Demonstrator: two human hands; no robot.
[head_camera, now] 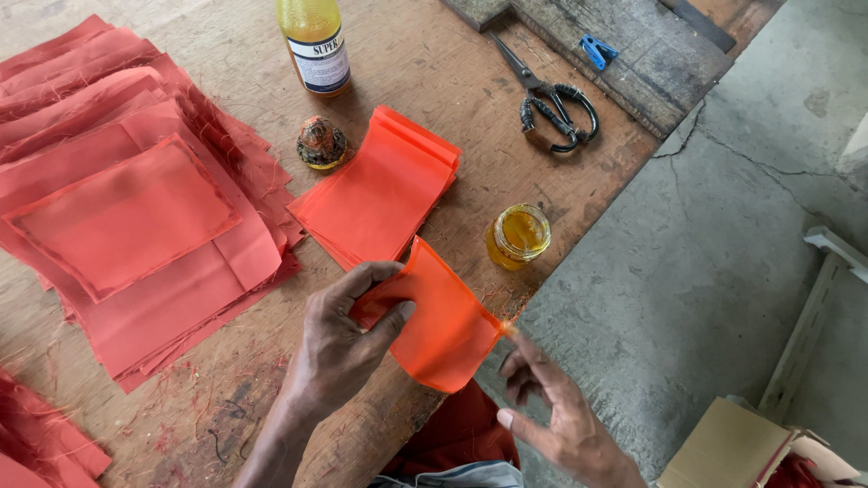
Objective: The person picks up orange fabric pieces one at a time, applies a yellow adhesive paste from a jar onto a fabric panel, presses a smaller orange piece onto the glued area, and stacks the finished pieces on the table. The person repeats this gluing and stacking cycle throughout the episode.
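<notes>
A: Head view, far left of the wooden table (271,398): what is laid out there?

B: A wide pile of red fabric sheets (136,208), overlapping, frayed at the edges. Loose red threads lie on the wood below it.

A: Next item to the right?

B: A small round patterned object (321,143), with a yellow bottle (316,41) upright behind it. Just beside the round object lies a stack of orange fabric pieces (380,190).

A: Left hand status?

B: The left hand (348,339) is closed on a single orange fabric piece (443,330), thumb on top, fingers beneath its left edge. The piece is held above the table's near edge, tilted.

A: Right hand status?

B: The right hand (542,398) pinches the piece's right corner between fingertips; the remaining fingers are loosely spread.

A: Further right?

B: An open jar of yellow liquid (518,235) stands near the held piece. Black-handled scissors (547,95) lie beyond it, and a blue clip (597,51) rests on a grey slab (624,54).
</notes>
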